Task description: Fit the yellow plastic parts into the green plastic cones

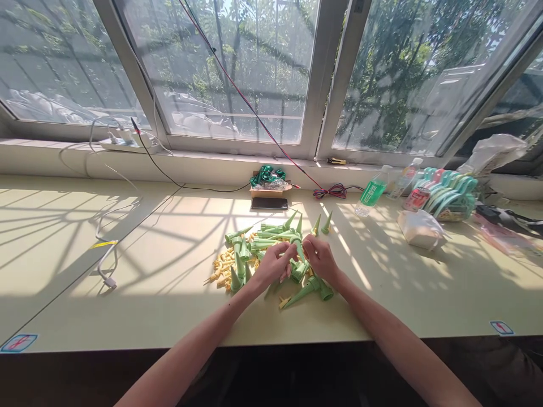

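Note:
My left hand (275, 263) pinches a green plastic cone-shaped spike (299, 247) by its wider end, with the narrow end slanting down toward me. Close on its right, the fingers of my right hand (322, 258) are curled together; whatever they pinch is hidden. Around and beneath both hands lies a heap of similar green spikes (263, 244). Small yellow plastic pieces (223, 268) are piled at the heap's left side. One yellow piece (284, 303) lies nearest me, beside a green spike (303, 293). Behind my right hand, a green cone (326, 223) stands point up.
A black phone (269, 203) lies beyond the heap, before a small box (270, 192) of green ribbon. Bottles (372, 192), a can (416, 199), a tissue pack (421, 229) and teal hangers (449, 195) stand at the right. A white cable (108, 265) lies at left.

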Available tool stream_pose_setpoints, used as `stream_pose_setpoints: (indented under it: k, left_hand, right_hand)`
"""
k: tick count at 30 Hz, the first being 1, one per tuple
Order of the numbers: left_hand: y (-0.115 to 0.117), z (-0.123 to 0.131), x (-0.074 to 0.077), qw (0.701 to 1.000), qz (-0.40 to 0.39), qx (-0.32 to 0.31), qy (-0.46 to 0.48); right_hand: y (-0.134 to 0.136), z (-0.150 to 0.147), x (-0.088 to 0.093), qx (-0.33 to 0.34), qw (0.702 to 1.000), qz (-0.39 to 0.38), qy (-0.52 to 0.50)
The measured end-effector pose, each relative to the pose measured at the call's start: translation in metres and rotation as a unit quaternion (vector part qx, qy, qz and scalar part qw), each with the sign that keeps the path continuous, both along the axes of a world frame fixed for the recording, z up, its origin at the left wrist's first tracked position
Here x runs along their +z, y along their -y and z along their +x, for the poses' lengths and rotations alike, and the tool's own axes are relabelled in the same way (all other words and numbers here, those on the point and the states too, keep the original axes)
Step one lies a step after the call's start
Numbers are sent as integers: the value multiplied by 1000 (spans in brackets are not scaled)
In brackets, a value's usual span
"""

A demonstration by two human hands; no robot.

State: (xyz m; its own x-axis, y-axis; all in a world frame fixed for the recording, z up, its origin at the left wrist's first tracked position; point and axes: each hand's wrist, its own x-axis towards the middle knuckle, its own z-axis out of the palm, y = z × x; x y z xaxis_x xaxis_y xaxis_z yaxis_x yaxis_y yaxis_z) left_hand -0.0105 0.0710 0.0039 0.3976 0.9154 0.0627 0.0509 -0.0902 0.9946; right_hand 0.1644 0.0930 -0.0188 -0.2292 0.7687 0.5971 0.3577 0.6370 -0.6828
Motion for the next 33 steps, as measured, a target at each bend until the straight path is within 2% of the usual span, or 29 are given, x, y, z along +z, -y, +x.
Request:
stream_pose_setpoints:
  k: [3,6,14,18,22,26,30,33]
  left_hand:
    - [0,-1,-1,1000,6,0,3]
    - [1,0,-1,999,31,27,-9]
    - [2,1,-5,971,212,89,-63]
    - [1,0,-10,959,252,102,-83]
    - [2,2,-11,963,233,110,-80]
    - [5,5,-4,972,197,118,-52]
    - [4,5,3,988,98,114,13]
    - [2,4,5,996,5,67,63]
  right_hand:
    - [-1,0,-1,4,1000,-15,-8]
    - [-1,0,-2,11,999,-39,-25]
    - [3,-3,3,17,997,-57,-50]
    - [4,-4,4,12,998,-52,-46]
    - [3,-5,2,2,998,-39,-46]
    - [5,-5,2,-26,998,-9,-56]
    - [5,-4,4,-49,996,-7,-72]
    - [6,-3,5,-38,998,8,-56]
